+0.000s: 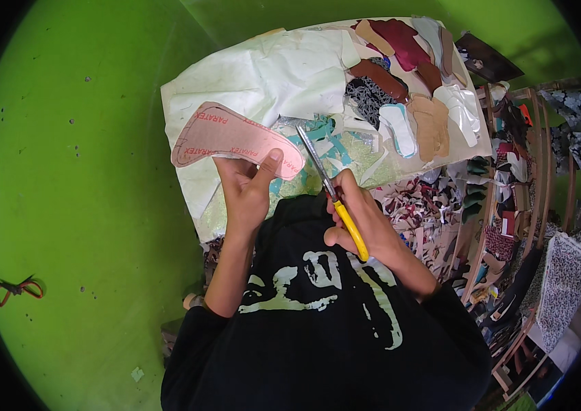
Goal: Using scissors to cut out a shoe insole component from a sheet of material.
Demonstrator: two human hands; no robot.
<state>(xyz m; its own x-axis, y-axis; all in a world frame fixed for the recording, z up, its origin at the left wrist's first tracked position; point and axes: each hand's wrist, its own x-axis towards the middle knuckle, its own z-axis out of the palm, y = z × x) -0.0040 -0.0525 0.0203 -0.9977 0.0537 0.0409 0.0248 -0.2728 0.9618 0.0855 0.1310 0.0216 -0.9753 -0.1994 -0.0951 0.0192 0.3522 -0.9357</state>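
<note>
1. Our left hand (248,188) pinches a pink insole (232,139), thumb on top; the insole reaches toward 10 o'clock from the hand.
2. Our right hand (359,222) is closed around yellow-handled scissors (331,192). Their blades point to 11 o'clock, near the insole's right end.
3. A board (235,75) lies at 12 o'clock, with leather pieces (407,82) on its right part.
4. Red scissors (19,289) lie on the green floor (85,205) at 8 o'clock.
</note>
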